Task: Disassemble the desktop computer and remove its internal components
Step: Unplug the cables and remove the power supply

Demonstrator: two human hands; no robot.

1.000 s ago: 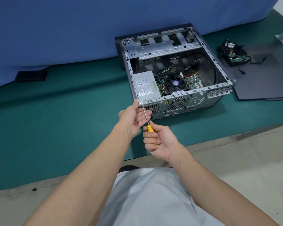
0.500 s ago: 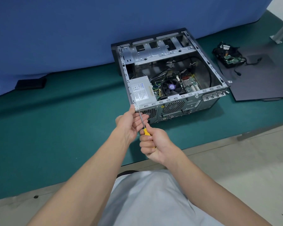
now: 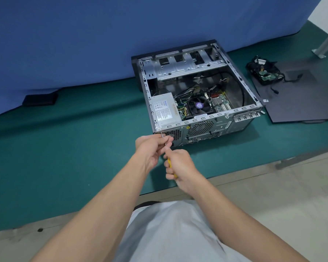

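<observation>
Here, the right hand (image 3: 180,167) grips the yellow-handled screwdriver (image 3: 170,164); the left hand (image 3: 151,148) pinches its shaft at the open computer case (image 3: 203,118), near-left corner, on the green mat (image 3: 64,148).

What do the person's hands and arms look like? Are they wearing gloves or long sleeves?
No gloves: the left hand and right hand are bare, with no rings or watch showing. The left forearm and right forearm are bare too; no sleeve reaches them. The only clothing in view is a pale grey-white garment below the arms.
</observation>
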